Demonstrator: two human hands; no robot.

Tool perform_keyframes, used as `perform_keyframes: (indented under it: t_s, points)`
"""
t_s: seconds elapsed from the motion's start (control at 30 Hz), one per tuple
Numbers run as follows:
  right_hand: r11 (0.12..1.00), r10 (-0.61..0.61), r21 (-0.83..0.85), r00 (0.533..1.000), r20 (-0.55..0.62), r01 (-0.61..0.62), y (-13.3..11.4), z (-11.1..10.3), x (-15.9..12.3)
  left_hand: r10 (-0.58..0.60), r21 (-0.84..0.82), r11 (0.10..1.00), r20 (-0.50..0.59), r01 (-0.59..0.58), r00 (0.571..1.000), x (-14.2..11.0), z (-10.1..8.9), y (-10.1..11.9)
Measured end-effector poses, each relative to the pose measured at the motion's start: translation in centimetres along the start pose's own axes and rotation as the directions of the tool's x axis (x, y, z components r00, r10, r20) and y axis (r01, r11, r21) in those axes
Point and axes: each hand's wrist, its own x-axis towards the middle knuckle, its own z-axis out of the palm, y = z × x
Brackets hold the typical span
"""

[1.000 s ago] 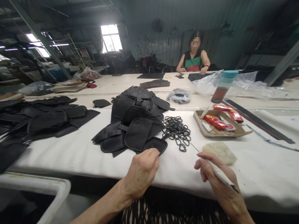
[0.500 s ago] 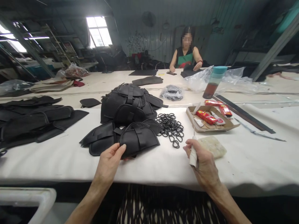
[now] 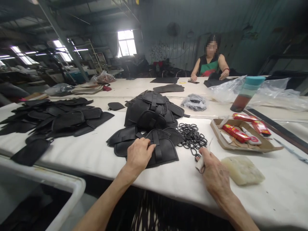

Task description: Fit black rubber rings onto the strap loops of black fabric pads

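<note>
My left hand (image 3: 139, 154) lies with fingers curled on a black strapped leather piece (image 3: 163, 149) at the front of a heap of similar pieces (image 3: 150, 110) on the white table (image 3: 79, 154). My right hand (image 3: 213, 170) is closed round a white-wrapped tool (image 3: 201, 163), its tip pointing up toward a pile of black rings (image 3: 191, 136). The fingertips rest beside the nearest rings. A pale yellowish block (image 3: 242, 170) lies just right of that hand.
A cardboard tray (image 3: 218, 134) with red tubes stands at the right, behind it a teal-capped bottle (image 3: 245, 93) and clear plastic bags. Flat black pieces (image 3: 60, 117) cover the left. A white bin rim (image 3: 60, 183) sits lower left. Another person (image 3: 210, 62) sits at the far table.
My left hand has slid up onto the strapped piece and presses on it. My right hand has moved toward the rings with the tool. The view swung to the left.
</note>
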Motion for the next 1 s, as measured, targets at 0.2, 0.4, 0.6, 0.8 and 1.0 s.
perform_keyframes:
  t_s: [0.2, 0.4, 0.6, 0.8, 1.0]
  points:
    - [0.994, 0.100, -0.043, 0.989, 0.113, -0.096, -0.7, -0.5, 0.4, -0.069, -0.075, 0.995, -0.006, 0.069, 0.998, 3.3, 2.4, 1.3]
    - [0.996, 0.076, -0.055, 0.994, 0.077, -0.072, -1.3, -0.2, 1.1, -0.145, -0.296, 0.946, -0.007, 0.136, 0.989, 3.8, 2.9, 1.7]
    - [0.998, 0.006, 0.063, 0.999, -0.049, -0.003, 0.0, 0.3, 0.8, -0.104, -0.531, 0.843, -0.004, 0.086, 0.995, 2.8, 1.9, 1.9]
    - [0.911, -0.003, 0.409, 0.991, -0.135, 0.058, 0.4, -0.4, 0.7, 0.007, -0.852, 0.522, 0.054, 0.042, 0.999, 0.7, 0.6, 3.3]
    - [0.818, -0.005, 0.558, 0.971, -0.241, 0.143, -0.7, -2.2, 1.5, -0.025, -0.929, 0.330, 0.171, 0.170, 0.985, -0.6, 1.2, 4.8]
